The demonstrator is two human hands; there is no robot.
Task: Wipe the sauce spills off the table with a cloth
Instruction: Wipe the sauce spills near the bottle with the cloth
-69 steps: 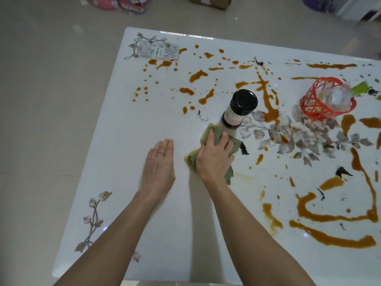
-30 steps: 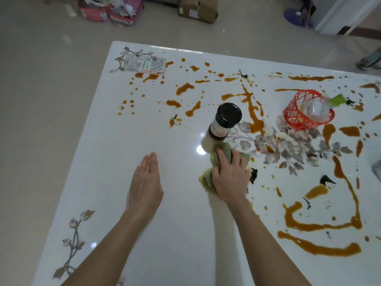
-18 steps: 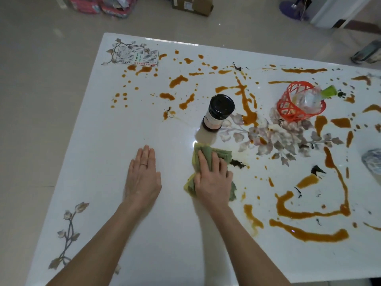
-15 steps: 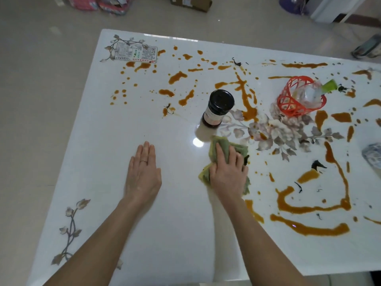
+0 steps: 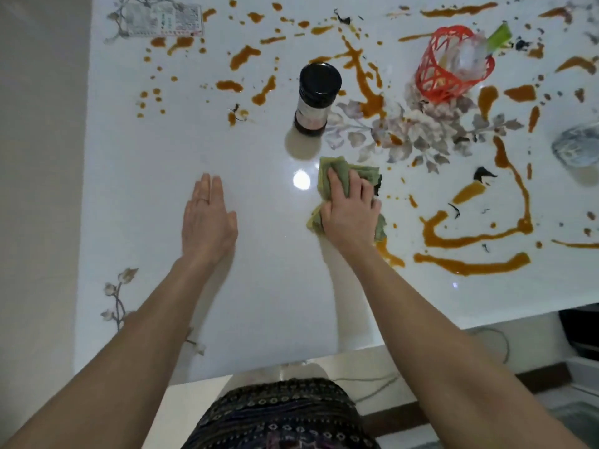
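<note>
The cloth (image 5: pixel 364 173) is green and crumpled. It lies on the white table (image 5: pixel 259 286), just on the near side of the bottle with the black cap (image 5: pixel 316 98) and a little to its right, not touching it. The right hand (image 5: pixel 351 212) sits on top of the cloth and presses it down. Its fingers (image 5: pixel 334 186) are bent over the cloth, and a fold of it pokes up between them, so the hand grips it. Most of the cloth is hidden under the hand. Only the far end and bits at the sides stick out. A small dark scrap (image 5: pixel 377 186) touches the cloth's right edge, and I cannot tell what it is.

The left hand (image 5: pixel 207 218) lies flat on the table, nearer than the bottle and to its left, well apart from the cloth. Its fingers are straight and close together, and it holds nothing. One finger wears a ring (image 5: pixel 203 199).

Brown sauce spills (image 5: pixel 470 267) lie on many sides of the bottle: small drops beyond it and to its left, long thick lines to its right. A red basket (image 5: pixel 450 69) stands right of the bottle and a bit further back. The stuff inside it is too blurry to name. Far to the right of the bottle a grey thing (image 5: pixel 580 150) is cut off by the picture's edge.
</note>
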